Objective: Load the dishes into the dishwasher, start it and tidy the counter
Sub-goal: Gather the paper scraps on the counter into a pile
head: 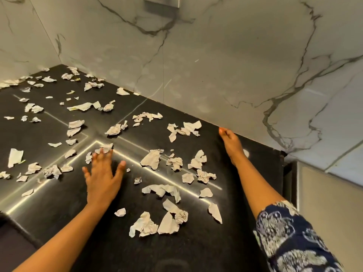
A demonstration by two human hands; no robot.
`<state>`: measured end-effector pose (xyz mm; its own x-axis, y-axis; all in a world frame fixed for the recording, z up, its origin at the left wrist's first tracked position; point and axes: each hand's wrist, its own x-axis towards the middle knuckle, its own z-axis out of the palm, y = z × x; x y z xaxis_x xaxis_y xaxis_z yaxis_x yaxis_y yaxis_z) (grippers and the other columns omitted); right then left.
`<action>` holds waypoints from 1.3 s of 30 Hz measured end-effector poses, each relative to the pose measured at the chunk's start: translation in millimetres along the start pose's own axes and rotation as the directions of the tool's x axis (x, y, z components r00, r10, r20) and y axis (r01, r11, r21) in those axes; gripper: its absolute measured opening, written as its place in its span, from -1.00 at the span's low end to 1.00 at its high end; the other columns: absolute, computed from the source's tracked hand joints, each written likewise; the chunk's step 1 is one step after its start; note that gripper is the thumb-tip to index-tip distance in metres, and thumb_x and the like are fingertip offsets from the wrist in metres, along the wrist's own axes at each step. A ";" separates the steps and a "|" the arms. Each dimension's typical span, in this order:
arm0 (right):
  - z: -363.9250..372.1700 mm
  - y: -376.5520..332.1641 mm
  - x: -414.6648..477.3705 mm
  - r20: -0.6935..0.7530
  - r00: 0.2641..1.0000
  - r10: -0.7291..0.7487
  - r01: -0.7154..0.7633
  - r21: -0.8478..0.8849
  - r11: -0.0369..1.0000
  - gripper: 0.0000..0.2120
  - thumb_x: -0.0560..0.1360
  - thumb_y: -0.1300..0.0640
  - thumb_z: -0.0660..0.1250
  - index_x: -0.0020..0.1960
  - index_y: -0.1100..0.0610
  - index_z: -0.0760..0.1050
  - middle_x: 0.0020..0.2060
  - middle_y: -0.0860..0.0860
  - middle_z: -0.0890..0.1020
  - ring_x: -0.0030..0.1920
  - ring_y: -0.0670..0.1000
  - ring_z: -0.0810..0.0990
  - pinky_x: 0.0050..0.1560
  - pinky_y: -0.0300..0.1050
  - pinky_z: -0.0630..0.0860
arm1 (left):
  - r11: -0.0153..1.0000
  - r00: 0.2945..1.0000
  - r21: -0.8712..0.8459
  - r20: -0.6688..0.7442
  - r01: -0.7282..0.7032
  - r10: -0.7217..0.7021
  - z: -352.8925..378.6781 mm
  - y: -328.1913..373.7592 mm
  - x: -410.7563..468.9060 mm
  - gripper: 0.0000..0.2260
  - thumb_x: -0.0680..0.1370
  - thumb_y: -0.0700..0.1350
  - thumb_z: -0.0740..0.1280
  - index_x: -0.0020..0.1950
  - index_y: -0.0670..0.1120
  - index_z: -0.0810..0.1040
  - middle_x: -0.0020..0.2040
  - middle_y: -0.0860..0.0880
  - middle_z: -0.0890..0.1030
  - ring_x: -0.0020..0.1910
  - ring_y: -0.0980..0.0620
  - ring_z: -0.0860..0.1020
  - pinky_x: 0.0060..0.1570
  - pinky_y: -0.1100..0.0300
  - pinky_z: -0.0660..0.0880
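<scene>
Several torn and crumpled paper scraps (151,159) lie scattered over the black counter (196,248), thickest toward the far left corner. My left hand (103,176) lies flat on the counter with fingers spread, its fingertips touching a small scrap (106,148). My right hand (230,143) stretches out edge-on along the counter's back edge, fingers straight, the fingertips at the foot of the marble wall. Neither hand holds anything. No dishes or dishwasher are in view.
A white marble wall (216,55) runs behind and to the left of the counter. The counter ends at the right (282,173), next to a pale panel (324,203). A wall switch plate (163,2) sits at the top.
</scene>
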<state>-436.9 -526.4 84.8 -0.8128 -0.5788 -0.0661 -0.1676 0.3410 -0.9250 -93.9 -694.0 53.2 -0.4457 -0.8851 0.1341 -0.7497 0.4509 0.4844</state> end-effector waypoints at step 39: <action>194.1 -68.8 8.5 0.498 0.835 -0.233 0.287 -0.034 0.957 -0.72 0.56 0.05 0.25 0.24 0.04 0.52 0.34 -0.07 0.45 0.34 -0.13 0.36 0.48 -0.02 0.09 | 0.839 0.952 -0.507 0.109 -0.195 0.287 -51.5 -93.2 76.6 -0.48 0.49 0.40 0.08 0.36 0.21 0.40 0.45 0.20 0.31 0.49 0.18 0.14 0.47 0.02 -0.14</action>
<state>-324.0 -698.6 75.3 -0.3624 -0.9317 -0.0256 -0.4128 0.1850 -0.8918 -32.9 -809.8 62.8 -0.6925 -0.7005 0.1724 -0.2941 0.4924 0.8192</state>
